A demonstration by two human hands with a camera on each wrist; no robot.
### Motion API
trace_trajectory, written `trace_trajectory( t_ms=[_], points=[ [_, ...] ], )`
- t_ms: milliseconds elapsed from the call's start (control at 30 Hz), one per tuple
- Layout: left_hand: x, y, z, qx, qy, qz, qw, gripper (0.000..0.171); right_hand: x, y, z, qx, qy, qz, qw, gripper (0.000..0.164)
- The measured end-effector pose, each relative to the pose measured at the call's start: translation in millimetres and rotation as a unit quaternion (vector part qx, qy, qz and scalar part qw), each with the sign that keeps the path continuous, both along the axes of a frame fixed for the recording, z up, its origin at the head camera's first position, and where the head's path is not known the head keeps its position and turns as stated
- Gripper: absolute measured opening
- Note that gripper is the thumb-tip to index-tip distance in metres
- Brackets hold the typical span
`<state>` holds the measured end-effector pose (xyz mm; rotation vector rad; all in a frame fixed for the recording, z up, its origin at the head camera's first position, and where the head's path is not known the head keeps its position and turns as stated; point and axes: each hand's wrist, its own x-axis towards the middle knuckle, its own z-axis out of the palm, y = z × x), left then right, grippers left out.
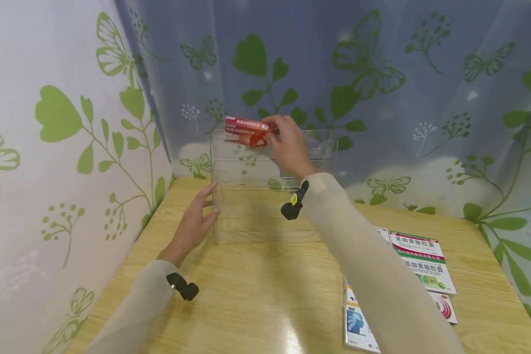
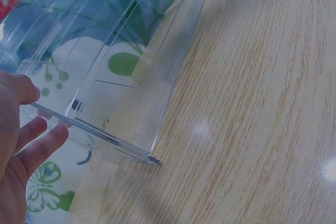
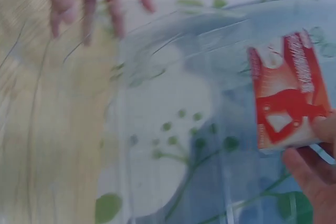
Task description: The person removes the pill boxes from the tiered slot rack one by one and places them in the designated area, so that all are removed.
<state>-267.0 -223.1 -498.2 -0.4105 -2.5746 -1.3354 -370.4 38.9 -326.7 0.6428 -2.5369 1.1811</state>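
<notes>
My right hand [image 1: 289, 147] pinches a red and white medicine box [image 1: 248, 130] by its right end, thumb and fingers on opposite sides. The box is held level near the top of a clear plastic tiered rack [image 1: 213, 157]; in the right wrist view its orange-red front [image 3: 286, 93] shows against the rack's see-through shelves. At the rack's left side, my left hand [image 1: 193, 226] has its fingers extended, with the fingertips right at the side panel. The left wrist view shows this panel edge [image 2: 94, 129] running past the thumb and fingers.
On the wooden table [image 1: 256, 295], several flat medicine boxes lie at the right, including green, red and white ones [image 1: 418, 248] and a blue-pictured one [image 1: 358, 334]. My right sleeve covers part of them. A patterned curtain [image 1: 309, 44] hangs behind the rack and along the left.
</notes>
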Motion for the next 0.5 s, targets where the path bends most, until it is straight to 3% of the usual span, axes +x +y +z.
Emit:
trace_trajectory(
  t_ms=[133,233,367,500],
  points=[
    [1.5,2.9,-0.6,0.000,0.002,0.001,1.0000,0.080,9.1,19.9,13.6,-0.063,0.033,-0.028,0.997,0.035],
    [1.6,3.1,-1.1,0.001,0.004,0.004,1.0000,0.079,23.9,45.5,25.4,-0.082,0.031,-0.030,0.996,0.036],
    [0.4,2.3,-2.4,0.001,0.007,0.008,0.9999,0.079,47.0,94.8,27.7,-0.054,0.021,-0.031,0.998,0.038],
    [-1.1,2.3,-4.7,0.002,-0.001,0.006,1.0000,0.081,74.6,156.2,15.4,-0.018,0.012,-0.040,0.999,0.039]
  ],
)
